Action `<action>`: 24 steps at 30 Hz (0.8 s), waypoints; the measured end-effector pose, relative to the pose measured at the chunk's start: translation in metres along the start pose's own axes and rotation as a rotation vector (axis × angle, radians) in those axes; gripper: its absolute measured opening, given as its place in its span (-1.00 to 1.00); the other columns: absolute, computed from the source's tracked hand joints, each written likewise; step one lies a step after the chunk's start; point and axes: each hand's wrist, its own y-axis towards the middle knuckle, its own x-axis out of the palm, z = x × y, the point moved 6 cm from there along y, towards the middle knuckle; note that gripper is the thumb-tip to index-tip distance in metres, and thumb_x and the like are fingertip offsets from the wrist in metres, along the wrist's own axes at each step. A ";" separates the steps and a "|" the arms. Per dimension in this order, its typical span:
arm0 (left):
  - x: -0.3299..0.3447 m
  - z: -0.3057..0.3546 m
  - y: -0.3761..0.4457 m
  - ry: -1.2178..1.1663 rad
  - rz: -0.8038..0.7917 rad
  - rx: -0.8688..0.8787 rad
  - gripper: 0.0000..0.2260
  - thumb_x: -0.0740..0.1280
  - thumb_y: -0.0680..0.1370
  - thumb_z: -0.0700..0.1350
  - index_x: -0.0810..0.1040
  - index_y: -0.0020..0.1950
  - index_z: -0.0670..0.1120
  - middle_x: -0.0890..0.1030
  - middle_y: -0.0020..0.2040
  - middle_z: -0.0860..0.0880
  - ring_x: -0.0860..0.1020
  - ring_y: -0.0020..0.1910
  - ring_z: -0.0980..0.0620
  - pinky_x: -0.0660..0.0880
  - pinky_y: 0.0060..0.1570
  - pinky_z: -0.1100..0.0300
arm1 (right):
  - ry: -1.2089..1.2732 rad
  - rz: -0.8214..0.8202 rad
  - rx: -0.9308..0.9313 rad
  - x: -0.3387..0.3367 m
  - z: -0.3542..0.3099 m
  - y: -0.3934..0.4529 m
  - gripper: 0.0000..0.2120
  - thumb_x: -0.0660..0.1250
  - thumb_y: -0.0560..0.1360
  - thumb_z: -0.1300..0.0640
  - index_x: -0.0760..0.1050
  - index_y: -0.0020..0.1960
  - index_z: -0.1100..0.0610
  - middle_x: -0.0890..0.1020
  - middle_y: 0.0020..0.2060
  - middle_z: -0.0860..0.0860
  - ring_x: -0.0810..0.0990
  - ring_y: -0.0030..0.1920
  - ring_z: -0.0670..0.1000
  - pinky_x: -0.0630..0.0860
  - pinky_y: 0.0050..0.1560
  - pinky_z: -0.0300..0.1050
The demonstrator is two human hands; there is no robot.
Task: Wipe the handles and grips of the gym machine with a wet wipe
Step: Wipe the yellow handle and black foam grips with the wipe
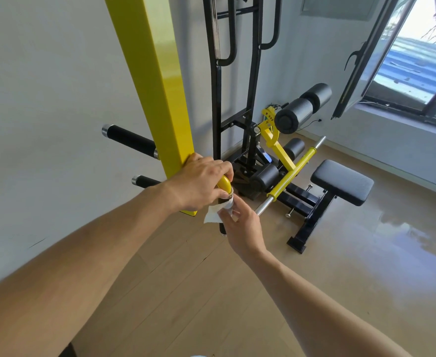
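The left hand (201, 182) curls its fingers around the curved yellow steel handle arm (224, 183) just above the black rubber grip (222, 202), steadying it. The right hand (240, 222) pinches the white wet wipe (213, 213) between thumb and fingertips and holds it against the upper end of the grip, directly below the left fingers. A loose corner of the wipe hangs to the left of the right thumb.

The grip's long axis runs roughly vertically, downward from the left hand. Its lower chromed end (222, 233) shows beneath the right hand, beside the palm. Most of the grip is hidden by the wipe and both hands.

The right hand is the nearer to the uncleaned length. The next stroke probably requires the wipe to travel down along this axis toward the lower end, with the left hand holding the arm still.
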 end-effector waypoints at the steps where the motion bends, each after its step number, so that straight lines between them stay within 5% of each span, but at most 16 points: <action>1: 0.000 0.000 0.000 -0.004 -0.005 -0.002 -0.76 0.34 0.58 0.09 0.40 0.19 0.10 0.55 0.13 0.07 0.45 0.14 0.03 0.22 0.24 0.07 | -0.015 -0.029 0.027 0.002 0.005 0.000 -0.69 0.33 0.56 0.06 0.50 0.23 -0.27 0.65 0.01 -0.24 0.63 0.04 -0.07 0.65 -0.04 0.15; 8: 0.000 -0.003 0.002 -0.053 -0.017 -0.009 -0.77 0.36 0.57 0.07 0.43 0.18 0.09 0.41 0.00 0.15 0.36 0.05 0.10 0.21 0.24 0.09 | 0.038 -0.017 -0.033 0.000 -0.010 0.000 -0.81 0.28 0.58 -0.15 0.48 0.20 -0.25 0.64 -0.07 -0.22 0.62 -0.04 -0.04 0.63 -0.07 0.14; 12: 0.000 -0.002 0.000 -0.056 0.001 0.000 -0.78 0.36 0.57 0.06 0.44 0.18 0.11 0.45 0.01 0.16 0.44 0.12 0.05 0.20 0.24 0.07 | -0.035 -0.009 0.008 0.002 0.006 -0.002 -0.82 0.36 0.58 0.00 0.52 0.17 -0.15 0.61 -0.11 -0.25 0.59 -0.05 -0.06 0.57 -0.08 -0.02; 16: 0.004 -0.003 0.000 -0.033 0.008 0.024 -0.79 0.34 0.57 0.07 0.46 0.19 0.17 0.56 0.16 0.15 0.46 0.18 0.06 0.19 0.24 0.07 | -0.022 0.011 0.010 0.002 0.005 -0.003 -0.86 0.37 0.57 -0.03 0.53 0.13 -0.16 0.62 -0.15 -0.25 0.59 -0.08 -0.07 0.62 -0.10 0.09; 20: 0.006 -0.003 0.001 0.001 0.012 0.034 -0.82 0.32 0.59 0.07 0.46 0.18 0.19 0.55 0.14 0.13 0.45 0.18 0.06 0.20 0.26 0.05 | 0.016 0.075 -0.117 -0.004 -0.018 0.003 -0.87 0.36 0.57 -0.06 0.52 0.11 -0.16 0.64 -0.12 -0.19 0.61 -0.07 -0.09 0.61 -0.11 -0.01; 24: 0.006 -0.005 0.003 0.000 0.001 0.029 -0.81 0.32 0.59 0.08 0.46 0.19 0.18 0.56 0.16 0.13 0.45 0.19 0.06 0.20 0.26 0.04 | -0.082 -0.030 -0.041 0.006 0.007 0.003 -0.85 0.32 0.58 -0.14 0.49 0.10 -0.14 0.60 -0.18 -0.19 0.62 -0.14 -0.02 0.61 -0.12 0.15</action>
